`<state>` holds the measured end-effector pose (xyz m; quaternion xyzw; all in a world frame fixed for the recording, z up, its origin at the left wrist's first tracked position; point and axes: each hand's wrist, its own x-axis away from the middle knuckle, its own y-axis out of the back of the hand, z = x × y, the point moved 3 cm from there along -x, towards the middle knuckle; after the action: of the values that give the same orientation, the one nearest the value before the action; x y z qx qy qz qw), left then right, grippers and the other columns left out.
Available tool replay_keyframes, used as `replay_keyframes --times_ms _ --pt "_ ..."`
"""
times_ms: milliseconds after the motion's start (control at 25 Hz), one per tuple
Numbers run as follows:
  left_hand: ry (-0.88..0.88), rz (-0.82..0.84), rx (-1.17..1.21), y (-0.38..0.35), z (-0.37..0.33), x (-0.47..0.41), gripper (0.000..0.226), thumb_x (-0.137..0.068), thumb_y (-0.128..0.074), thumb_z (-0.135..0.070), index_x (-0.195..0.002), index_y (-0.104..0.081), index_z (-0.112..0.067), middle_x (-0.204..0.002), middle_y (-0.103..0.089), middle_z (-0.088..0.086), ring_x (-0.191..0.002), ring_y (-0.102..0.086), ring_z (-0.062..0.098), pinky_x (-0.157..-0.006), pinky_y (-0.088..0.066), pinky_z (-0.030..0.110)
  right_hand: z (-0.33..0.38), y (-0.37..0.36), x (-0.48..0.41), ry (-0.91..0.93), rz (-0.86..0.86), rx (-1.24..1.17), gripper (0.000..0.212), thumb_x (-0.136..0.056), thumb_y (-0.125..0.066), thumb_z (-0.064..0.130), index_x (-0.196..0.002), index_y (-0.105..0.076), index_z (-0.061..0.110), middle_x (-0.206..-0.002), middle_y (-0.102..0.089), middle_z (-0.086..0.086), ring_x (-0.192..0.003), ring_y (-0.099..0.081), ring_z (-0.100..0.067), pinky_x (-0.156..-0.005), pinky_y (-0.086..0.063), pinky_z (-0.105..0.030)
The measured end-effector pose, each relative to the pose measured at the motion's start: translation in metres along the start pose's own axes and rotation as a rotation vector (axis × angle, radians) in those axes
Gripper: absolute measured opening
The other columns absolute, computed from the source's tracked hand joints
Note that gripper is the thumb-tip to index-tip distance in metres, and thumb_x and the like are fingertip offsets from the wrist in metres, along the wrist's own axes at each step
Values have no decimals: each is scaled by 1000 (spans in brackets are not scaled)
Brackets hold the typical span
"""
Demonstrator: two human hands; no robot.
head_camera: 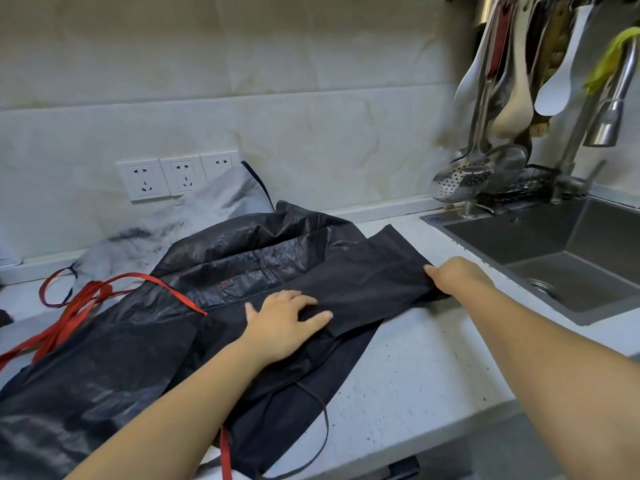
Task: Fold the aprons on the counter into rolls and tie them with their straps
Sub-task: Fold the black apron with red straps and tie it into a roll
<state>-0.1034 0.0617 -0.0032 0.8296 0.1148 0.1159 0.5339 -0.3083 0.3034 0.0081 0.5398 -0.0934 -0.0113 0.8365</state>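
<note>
The matte black cloth apron [367, 271] lies under our hands: our left hand [284, 323] presses flat on its folded panel, fingers spread, while our right hand [453, 275] grips the panel's right end. It rests on a glossy black apron with red straps [104, 358], on the white speckled stone counter [433, 358]. We judge the lengthwise fold is being set (no roll yet). Next comes a tight roll, keeping the thin black strap [326, 420] free for tying.

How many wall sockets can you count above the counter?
3, side by side in a row: left socket, middle socket, and right socket, its lower part covered by the grey apron. Others may be hidden behind that cloth.
</note>
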Motion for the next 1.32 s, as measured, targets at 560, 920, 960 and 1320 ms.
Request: replay_keyframes --times_ms 560,920,960,1320 --pt "-318 -99 -674 -45 -77 48 47 -92 -49 -6 -136 -36 -11 -127 -38 11 -103 -45 27 -61 -35 33 -22 11 11 60 -270 6 31 -94 -57 31 -113 -55 7 -122 -56 -15 -109 -54 -34 -81 -43 -36" --pt "-217 -38 -90 -25 -49 51 31 -101 -41 -36 -127 -57 -35 -125 -57 -9 -113 -53 14 -93 -47 33 29 -87 60 388 81 290 68 -93 -12 66 -153 0 34 -162 3 -7 -147 9 -36 -111 1 -67" --pt "-201 -91 -126 -18 -33 50 31 -100 -41 -34 -128 -56 -35 -126 -55 -10 -115 -50 15 -95 -46 33 39 -87 68 420 21 261 67 -95 -12 63 -153 0 33 -162 2 -7 -147 8 -35 -112 0 -66" --pt "175 -523 -274 2 95 106 35 -90 -55 -49 -107 -59 -19 -101 -58 0 -94 -58 26 -74 -44 39 136 -154 170 937 89 215 58 -98 -14 59 -152 -9 39 -162 -3 -2 -149 7 -23 -116 8 -56"
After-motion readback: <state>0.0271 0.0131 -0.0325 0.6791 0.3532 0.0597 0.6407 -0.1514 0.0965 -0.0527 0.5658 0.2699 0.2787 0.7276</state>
